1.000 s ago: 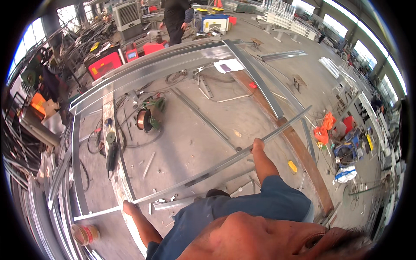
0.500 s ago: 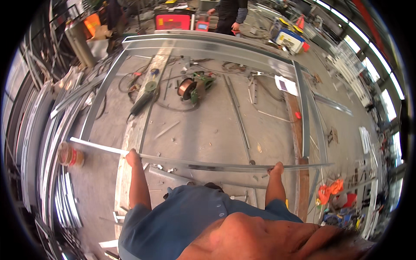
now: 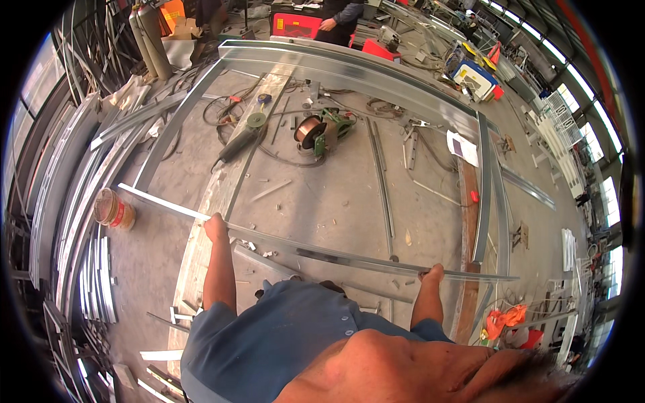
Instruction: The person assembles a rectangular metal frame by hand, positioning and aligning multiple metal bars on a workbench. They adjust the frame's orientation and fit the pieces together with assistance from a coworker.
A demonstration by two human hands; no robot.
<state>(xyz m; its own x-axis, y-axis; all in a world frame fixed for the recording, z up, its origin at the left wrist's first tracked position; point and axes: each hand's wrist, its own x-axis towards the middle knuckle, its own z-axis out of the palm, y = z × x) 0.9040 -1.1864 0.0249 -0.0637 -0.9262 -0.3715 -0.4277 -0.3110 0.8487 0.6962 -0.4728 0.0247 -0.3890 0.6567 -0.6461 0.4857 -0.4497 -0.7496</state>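
The head view showed, at left, a round tub [image 3: 115, 209] on the floor [image 3: 302, 195]; then the left hand [image 3: 216, 227], fingers clamped on a long metal bar [image 3: 322, 256] that crossed before the body; beyond it, a copper wire spool [image 3: 309, 132]; then the right hand [image 3: 432, 272], fingers also wrapped round the bar; finally, orange cloth [image 3: 507, 319].

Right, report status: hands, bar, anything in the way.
Left hand, right hand: both gripping long metal bar. Bar held crosswise. Grinder and copper wire spool beyond it, clear of bar.
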